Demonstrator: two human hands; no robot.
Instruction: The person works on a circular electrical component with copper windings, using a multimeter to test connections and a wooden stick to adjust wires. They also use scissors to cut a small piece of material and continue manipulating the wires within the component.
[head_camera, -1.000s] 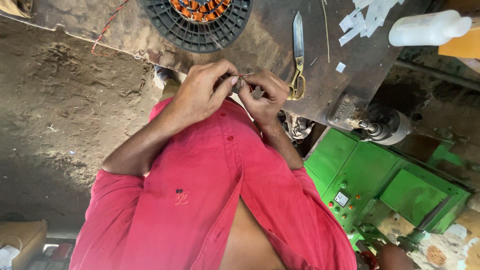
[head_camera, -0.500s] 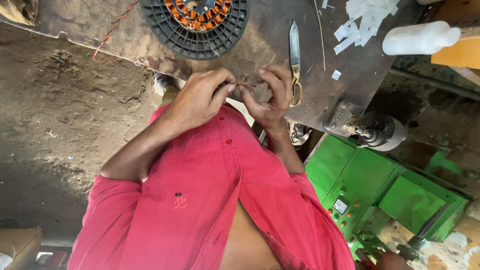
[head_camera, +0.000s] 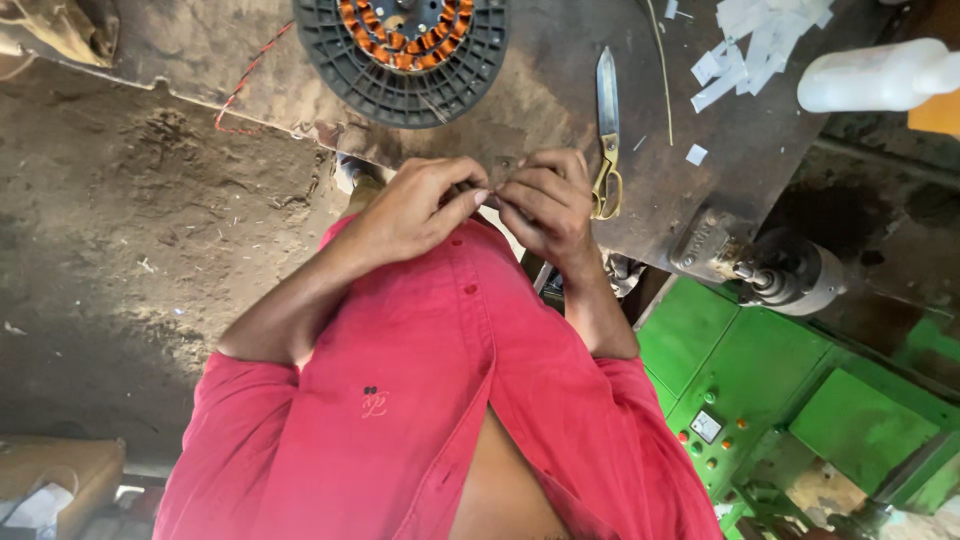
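Pinching tiny unclear item between left hand (head_camera: 415, 205) and right hand (head_camera: 545, 200) fingers.

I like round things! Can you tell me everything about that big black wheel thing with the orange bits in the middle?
The round black ribbed disc lies flat on the dark, worn workbench, near its edge. It looks like plastic, with a ring of thin radial ribs around the rim. In the middle sits a circle of orange copper-coloured coils wound round a core. The picture's top edge cuts it off. A red-and-black twisted wire runs up towards its left side. Neither hand touches it; the brass-handled scissors lie apart, to one side.
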